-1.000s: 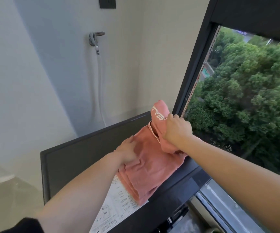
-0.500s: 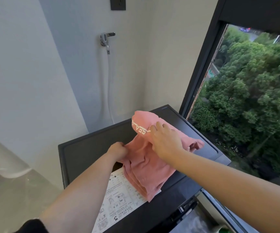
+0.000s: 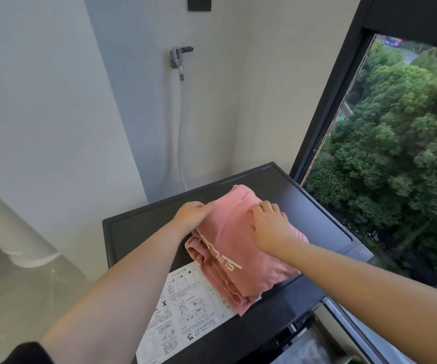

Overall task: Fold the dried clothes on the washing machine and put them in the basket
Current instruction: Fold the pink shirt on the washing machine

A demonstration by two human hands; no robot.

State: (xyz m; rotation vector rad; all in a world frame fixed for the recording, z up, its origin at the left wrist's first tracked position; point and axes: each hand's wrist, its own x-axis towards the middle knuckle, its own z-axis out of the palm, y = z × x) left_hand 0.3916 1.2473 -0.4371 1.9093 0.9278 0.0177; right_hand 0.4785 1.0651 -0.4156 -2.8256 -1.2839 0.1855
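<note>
One pink garment, folded, centre frame on the dark washing machine top. Two hands: left hand grip pinching its upper-left edge; right hand grip apart, fingers pressing on top. One printed sheet under its lower corner, reading 400-886-2726. White wall, one tap, one window at right

A dark washing machine top carries folded pink clothes and an instruction sheet.
</note>
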